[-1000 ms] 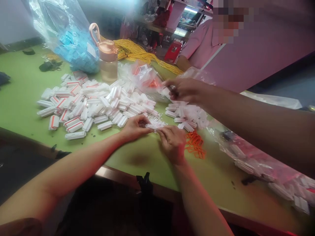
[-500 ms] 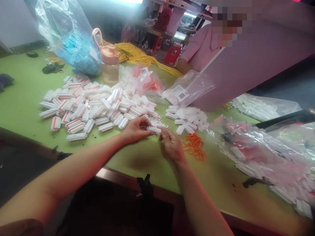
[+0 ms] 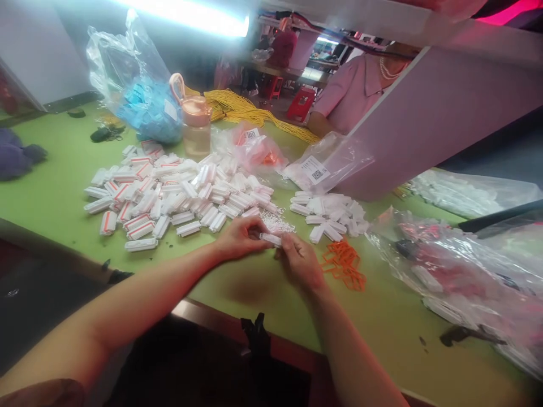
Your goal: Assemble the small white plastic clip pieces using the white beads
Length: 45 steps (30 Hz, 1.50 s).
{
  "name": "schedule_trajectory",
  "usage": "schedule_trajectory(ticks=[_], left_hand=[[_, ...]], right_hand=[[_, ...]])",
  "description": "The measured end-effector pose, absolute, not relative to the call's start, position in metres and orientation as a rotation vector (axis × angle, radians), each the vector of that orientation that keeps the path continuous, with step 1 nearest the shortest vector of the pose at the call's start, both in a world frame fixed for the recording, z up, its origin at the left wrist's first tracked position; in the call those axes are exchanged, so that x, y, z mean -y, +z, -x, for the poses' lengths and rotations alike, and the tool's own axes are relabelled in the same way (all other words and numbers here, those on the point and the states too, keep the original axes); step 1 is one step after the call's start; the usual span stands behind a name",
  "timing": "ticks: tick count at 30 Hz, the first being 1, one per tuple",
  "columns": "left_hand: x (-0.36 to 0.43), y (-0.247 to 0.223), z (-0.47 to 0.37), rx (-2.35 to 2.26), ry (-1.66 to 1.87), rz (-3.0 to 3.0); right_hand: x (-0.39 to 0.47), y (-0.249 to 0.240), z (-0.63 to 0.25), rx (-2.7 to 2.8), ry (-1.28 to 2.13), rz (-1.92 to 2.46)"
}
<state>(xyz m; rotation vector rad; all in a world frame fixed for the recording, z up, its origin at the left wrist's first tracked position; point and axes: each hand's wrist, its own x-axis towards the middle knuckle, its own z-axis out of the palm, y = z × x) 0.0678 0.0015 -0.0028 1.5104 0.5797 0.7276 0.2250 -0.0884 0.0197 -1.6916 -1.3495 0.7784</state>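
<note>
Between my two hands is a small white plastic housing (image 3: 270, 239), long and narrow, held just above the green table. My left hand (image 3: 241, 237) pinches its left end. The fingers of my right hand (image 3: 300, 259) close on its right end. Behind my hands lies a scatter of tiny white pieces (image 3: 278, 220). A large heap of white plastic housings (image 3: 169, 195), some with an orange stripe, spreads to the left. Right of the tiny pieces is a smaller pile of white parts (image 3: 328, 215). Orange rectangular frames (image 3: 343, 264) lie beside my right hand.
A drink bottle (image 3: 196, 127) and a bag of blue parts (image 3: 148, 110) stand behind the heap. Clear bags (image 3: 462, 271) cover the right side. Yellow cords (image 3: 241, 107) lie at the back. A person in a pink shirt (image 3: 350, 90) sits across, beside a slanted panel (image 3: 424, 113).
The camera view has tilted, so the whole scene sits lower and a little to the right. Both hands keep hold of the white housing, with little visible change in grip.
</note>
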Motion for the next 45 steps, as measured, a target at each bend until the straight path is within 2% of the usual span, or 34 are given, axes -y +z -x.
schedule_trajectory(ticks=[15, 19, 32, 38, 41, 45], left_hand=[[-0.002, -0.015, -0.081, -0.509, 0.707, -1.294], [-0.003, -0.015, -0.082, -0.477, 0.711, -1.167], [-0.007, -0.012, -0.085, -0.648, 0.838, -1.335], [-0.042, 0.023, -0.058, -0.947, 1.079, -1.559], [-0.071, 0.051, -0.029, -1.214, 1.258, -1.857], [-0.106, 0.070, -0.004, -1.366, 1.313, -1.956]], right_hand=[[0.079, 0.013, -0.241, 1.180, 0.824, 1.862], [0.078, 0.010, -0.239, 1.205, 0.742, 1.829], [0.076, -0.007, -0.238, 1.279, 0.688, 1.725], [0.080, -0.004, -0.232, 1.285, 0.693, 1.628], [0.081, -0.002, -0.229, 1.337, 0.705, 1.578], [0.080, -0.006, -0.228, 1.405, 0.636, 1.545]])
